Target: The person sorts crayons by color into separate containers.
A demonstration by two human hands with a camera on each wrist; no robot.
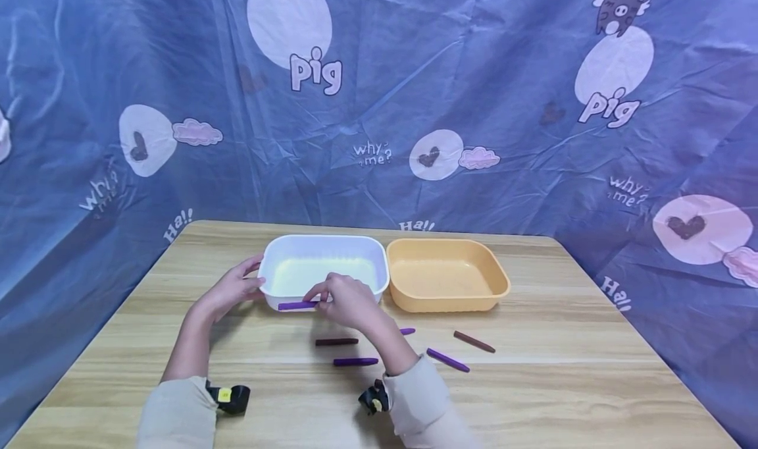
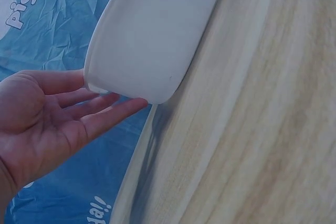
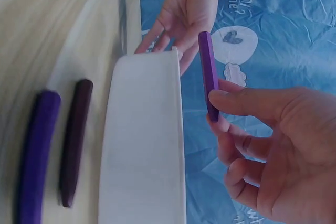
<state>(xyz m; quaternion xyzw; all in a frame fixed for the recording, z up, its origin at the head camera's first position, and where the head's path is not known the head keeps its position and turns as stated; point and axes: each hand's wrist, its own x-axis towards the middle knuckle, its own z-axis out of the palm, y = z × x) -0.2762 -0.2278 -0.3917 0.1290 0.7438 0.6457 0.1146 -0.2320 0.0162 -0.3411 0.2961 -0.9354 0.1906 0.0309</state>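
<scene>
From where I stand, the person's right hand pinches a purple crayon near one end, thumb against fingers, and holds it at the near rim of the white bin, which stands by the desk's far edge, toward the far left corner. The left hand grips nothing: its fingers, extended, touch that bin's left end. I judge the crayon light and stiff, perhaps a little waxy, and liable to snap if bent; its flat facets should help a pinch, and mid-barrel would balance best. I count four purple crayons, the held one plus three loose purple crayons, one partly hidden by the right forearm; two brown crayons; and two bins, the orange bin just beside the white, toward the far right corner. All five loose crayons lie well in from the desk's side edges.
</scene>
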